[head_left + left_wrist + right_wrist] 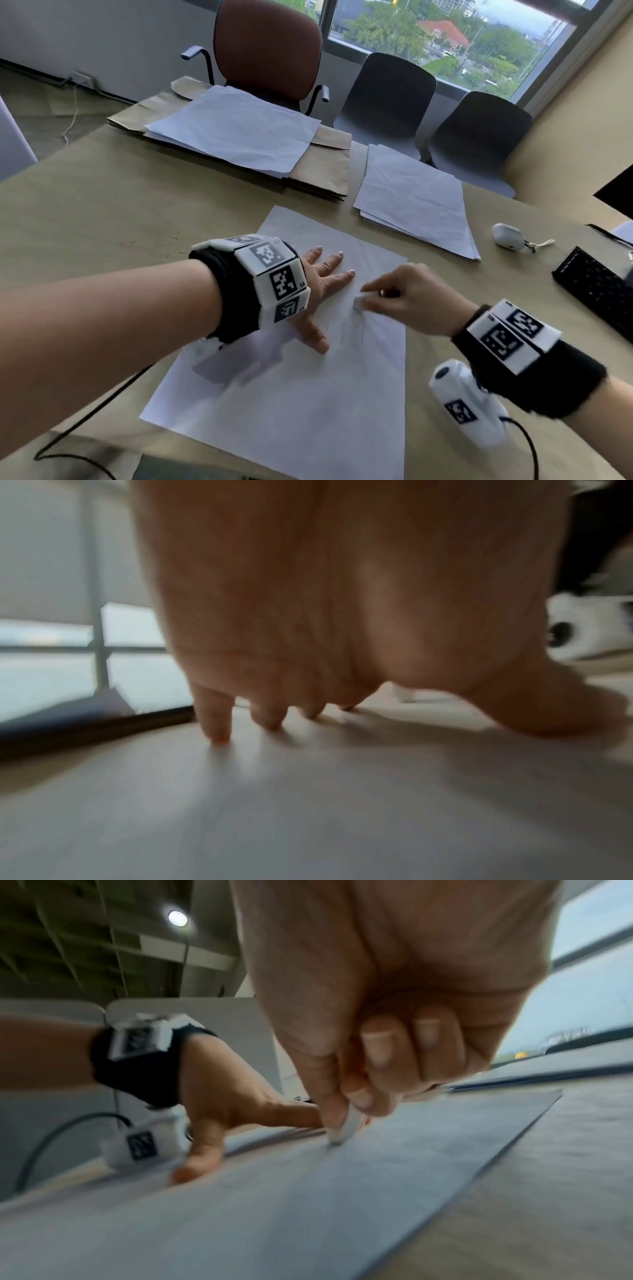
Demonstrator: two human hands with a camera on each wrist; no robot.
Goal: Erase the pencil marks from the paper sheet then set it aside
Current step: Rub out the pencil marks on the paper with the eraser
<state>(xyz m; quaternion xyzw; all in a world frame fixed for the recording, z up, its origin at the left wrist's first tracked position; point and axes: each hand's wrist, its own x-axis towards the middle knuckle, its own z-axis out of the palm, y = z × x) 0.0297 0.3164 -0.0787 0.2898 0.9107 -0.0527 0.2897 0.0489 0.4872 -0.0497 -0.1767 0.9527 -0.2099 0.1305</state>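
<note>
A white paper sheet (301, 404) lies on the wooden table (102, 212) in front of me, with faint pencil marks (356, 330) near its middle. My left hand (318, 287) lies flat on the sheet with fingers spread, pressing it down; in the left wrist view its fingertips (219, 731) touch the paper (308, 804). My right hand (404, 294) pinches a small white eraser (359, 303) and holds its tip on the sheet just above the marks. In the right wrist view the eraser (346, 1129) touches the paper (342, 1191) beside my left hand (232, 1104).
A stack of white sheets (414, 202) lies at the back right. Another stack (236, 130) rests on brown paper (322, 168) at the back. A white earbud case (508, 234) and a black keyboard (596, 291) sit at the right. Chairs (270, 51) stand behind the table.
</note>
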